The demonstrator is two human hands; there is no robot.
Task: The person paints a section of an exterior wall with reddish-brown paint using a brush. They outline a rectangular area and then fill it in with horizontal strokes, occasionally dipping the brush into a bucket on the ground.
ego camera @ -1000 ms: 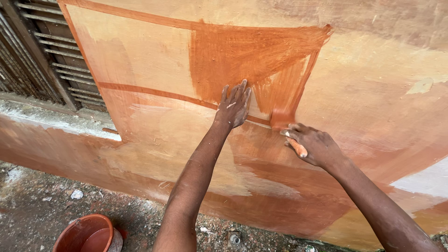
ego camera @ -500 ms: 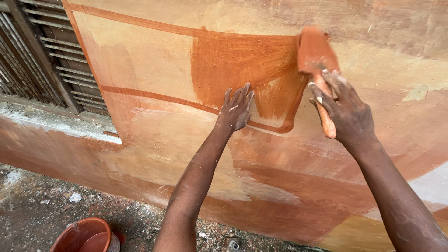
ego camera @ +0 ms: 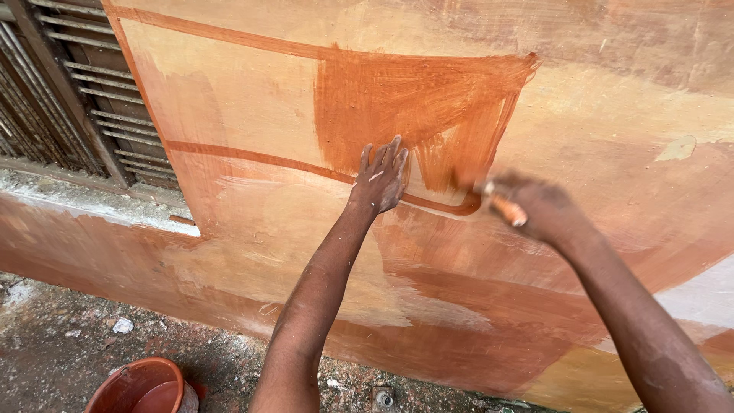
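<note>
The left hand presses flat, fingers spread, on the wall beside fresh orange paint. The blurred right hand grips a paintbrush handle; an orange bucket stands below.

Slatted window shutter, gritty ground

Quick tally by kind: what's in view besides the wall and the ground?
Hands: 2, the left hand flat on the wall and the right hand gripping a tool
Brush handle: 1, orange, blurred
Bucket: 1, reddish, on the ground
Louvred shutter: 1
Total: 5
</note>
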